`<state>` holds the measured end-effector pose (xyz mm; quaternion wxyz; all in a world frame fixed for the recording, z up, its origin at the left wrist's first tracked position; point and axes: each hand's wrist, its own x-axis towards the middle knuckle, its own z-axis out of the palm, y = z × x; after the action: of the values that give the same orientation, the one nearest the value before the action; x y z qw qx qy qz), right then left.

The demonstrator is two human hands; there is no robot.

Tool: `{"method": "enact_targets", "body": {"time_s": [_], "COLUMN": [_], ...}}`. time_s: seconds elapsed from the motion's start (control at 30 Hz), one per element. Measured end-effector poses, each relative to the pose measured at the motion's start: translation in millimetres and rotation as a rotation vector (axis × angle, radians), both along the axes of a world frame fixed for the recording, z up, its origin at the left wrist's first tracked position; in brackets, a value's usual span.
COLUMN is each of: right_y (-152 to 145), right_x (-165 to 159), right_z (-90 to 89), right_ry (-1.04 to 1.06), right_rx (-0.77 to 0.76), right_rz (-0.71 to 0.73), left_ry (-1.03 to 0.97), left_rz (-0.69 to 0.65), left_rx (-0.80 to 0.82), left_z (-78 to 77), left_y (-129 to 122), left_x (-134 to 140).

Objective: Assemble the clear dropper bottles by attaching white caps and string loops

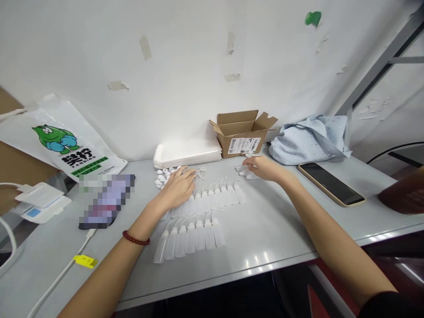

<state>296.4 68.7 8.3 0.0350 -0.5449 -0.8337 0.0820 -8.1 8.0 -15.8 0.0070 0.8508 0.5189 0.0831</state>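
My left hand (179,186) reaches over the middle of the table, palm down, its fingers stretched out above small white caps (161,176) and a few clear plastic loops (200,172). Two rows of translucent squeeze bottles with thin strap-like strips lie nearby: a front row (190,237) and a back row (212,198), partly covered by that hand. Farther right, my right hand (261,168) has its fingers curled at some small translucent plastic pieces (245,173). Whatever sits between those fingertips is too small and covered to name.
Behind the caps lies a stack of white trays (188,152), beside an open cardboard box (243,141). A light blue cloth bag (308,139) and a phone (331,183) are at right. At left are a blurred-out phone (109,201), a cable (59,282) and a white plastic bag (62,137).
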Motion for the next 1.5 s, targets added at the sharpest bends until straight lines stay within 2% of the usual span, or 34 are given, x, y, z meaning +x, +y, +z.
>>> {"method": "enact_targets", "body": {"time_s": [0.3,0.73,1.07,1.5], "right_y": [3.8,-3.3,-5.7,-6.9], "right_x": [-3.0,-11.1,-18.6,-24.9], "right_z": [-10.5,-8.2,-12.5,-17.5], "right_ry": [0.032,0.1,0.12,0.106], "right_rx": [0.043,0.058,0.094,0.114], "right_rz": [0.053,0.113,0.123,0.167], "left_ry": [-0.168,-0.298,-0.29,-0.208], "left_rz": [-0.024,0.018,-0.032,-0.035], "left_rx": [0.069,0.083,0.086,0.067], "left_z": [-2.3,-0.7,-1.0,-15.8], "left_y": [4.3,0.4,-4.4,5.6], "left_x": [-4.8,-10.5,-6.2,-3.9]}}
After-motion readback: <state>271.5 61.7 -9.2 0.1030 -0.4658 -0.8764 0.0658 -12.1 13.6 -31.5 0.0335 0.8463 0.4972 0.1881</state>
